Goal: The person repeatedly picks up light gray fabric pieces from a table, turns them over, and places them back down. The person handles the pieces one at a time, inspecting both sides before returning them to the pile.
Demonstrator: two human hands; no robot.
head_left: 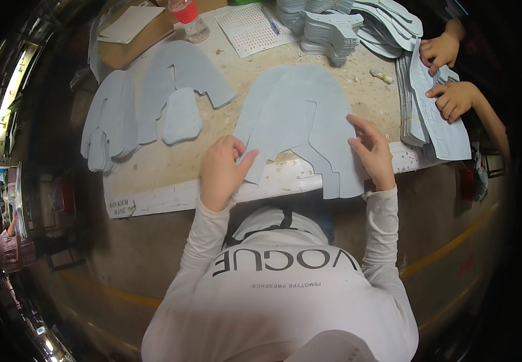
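Observation:
A large light blue-grey shoe upper piece [291,114], flat and arch-shaped with a slit, spans the space between my hands, its lower tip over the table's near edge. My left hand [221,172] is closed on its left edge, fingers curled and thumb toward the piece. On the opposite edge my right hand [374,154] grips it, two fingertips on the rim; the thumb is hidden. Left of it lie another upper piece [197,69] and a small rounded tongue-shaped piece [181,114]. A stack of similar pieces [119,111] lies farther left.
The worktable [146,193] has a white front edge. Behind are a cardboard box [146,45], a bottle [194,27], a printed sheet [249,30] with a pen [271,24], and stacked pieces [331,33]. At right, another person's hands [451,99] hold a paper sheet [448,136] against a stack.

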